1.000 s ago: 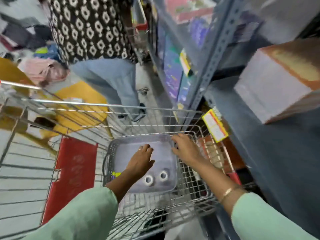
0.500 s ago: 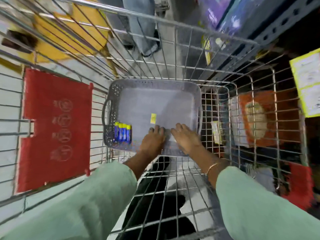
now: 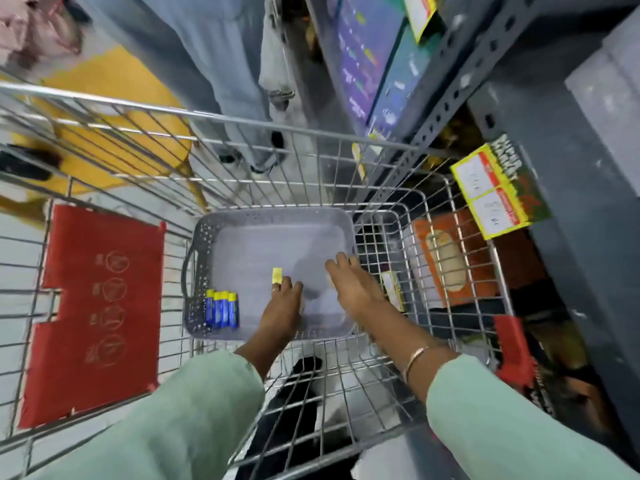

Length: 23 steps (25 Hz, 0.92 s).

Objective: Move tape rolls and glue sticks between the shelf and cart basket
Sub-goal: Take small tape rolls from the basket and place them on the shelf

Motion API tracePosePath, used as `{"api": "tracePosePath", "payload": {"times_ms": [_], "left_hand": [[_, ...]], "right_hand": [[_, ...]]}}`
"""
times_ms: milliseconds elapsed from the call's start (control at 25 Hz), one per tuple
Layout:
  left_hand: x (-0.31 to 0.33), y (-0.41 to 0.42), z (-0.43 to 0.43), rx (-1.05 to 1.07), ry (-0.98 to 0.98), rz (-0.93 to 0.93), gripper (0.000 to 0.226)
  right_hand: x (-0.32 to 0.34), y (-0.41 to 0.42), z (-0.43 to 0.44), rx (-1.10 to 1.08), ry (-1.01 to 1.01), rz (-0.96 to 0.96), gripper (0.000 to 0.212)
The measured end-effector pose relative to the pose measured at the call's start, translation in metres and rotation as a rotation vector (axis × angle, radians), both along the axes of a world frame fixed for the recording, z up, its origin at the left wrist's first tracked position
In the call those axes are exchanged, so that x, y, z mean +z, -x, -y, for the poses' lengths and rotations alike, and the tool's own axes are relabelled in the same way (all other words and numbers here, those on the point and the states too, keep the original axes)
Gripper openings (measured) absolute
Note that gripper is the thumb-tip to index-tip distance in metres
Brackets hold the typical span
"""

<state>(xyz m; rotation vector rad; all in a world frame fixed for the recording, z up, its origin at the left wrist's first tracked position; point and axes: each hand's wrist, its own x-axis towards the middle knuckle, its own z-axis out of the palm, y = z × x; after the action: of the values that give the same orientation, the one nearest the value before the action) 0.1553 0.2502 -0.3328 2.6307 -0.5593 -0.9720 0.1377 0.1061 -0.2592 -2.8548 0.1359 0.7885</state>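
A grey plastic basket (image 3: pixel 204 237) sits in the wire cart (image 3: pixel 408 237). Several blue glue sticks (image 3: pixel 221 308) with yellow caps lie in its near-left corner. A small yellow sticker (image 3: pixel 277 275) is on the basket floor. My left hand (image 3: pixel 282 306) is palm down inside the basket, fingers curled just below the sticker. A pale sliver shows at its right edge. My right hand (image 3: pixel 349 285) is palm down near the basket's right wall, fingers stretched forward. No tape roll shows plainly; whatever lies under either palm is hidden.
A grey metal shelf (image 3: pixel 571 168) with a yellow price tag (image 3: pixel 491 199) runs along the right of the cart. A red child-seat flap (image 3: pixel 93 306) hangs at the cart's left. Another person's legs (image 3: pixel 221 81) stand beyond the cart's far end. Boxes lie under the shelf.
Both hands moved from the basket's near rim further in, the right one furthest. The two white tape rolls seen a second ago are out of sight.
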Motion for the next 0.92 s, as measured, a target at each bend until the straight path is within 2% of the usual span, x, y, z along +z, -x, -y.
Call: {"api": "tracePosePath", "payload": {"times_ms": [280, 600, 800, 920], "left_hand": [[-0.02, 0.013, 0.004, 0.0, -0.039, 0.002, 0.037], [-0.038, 0.013, -0.006, 0.083, 0.016, 0.023, 0.034], [0.012, -0.005, 0.012, 0.044, 0.074, 0.123, 0.036], [0.083, -0.027, 0.049, -0.025, 0.193, 0.186, 0.04]], "right_hand": [[-0.018, 0.014, 0.001, -0.036, -0.005, -0.002, 0.05], [-0.018, 0.006, -0.006, -0.039, -0.008, 0.008, 0.051], [0.033, 0.009, 0.011, -0.138, -0.028, 0.109, 0.05], [0.096, 0.025, 0.033, -0.257, -0.071, 0.252, 0.051]]}}
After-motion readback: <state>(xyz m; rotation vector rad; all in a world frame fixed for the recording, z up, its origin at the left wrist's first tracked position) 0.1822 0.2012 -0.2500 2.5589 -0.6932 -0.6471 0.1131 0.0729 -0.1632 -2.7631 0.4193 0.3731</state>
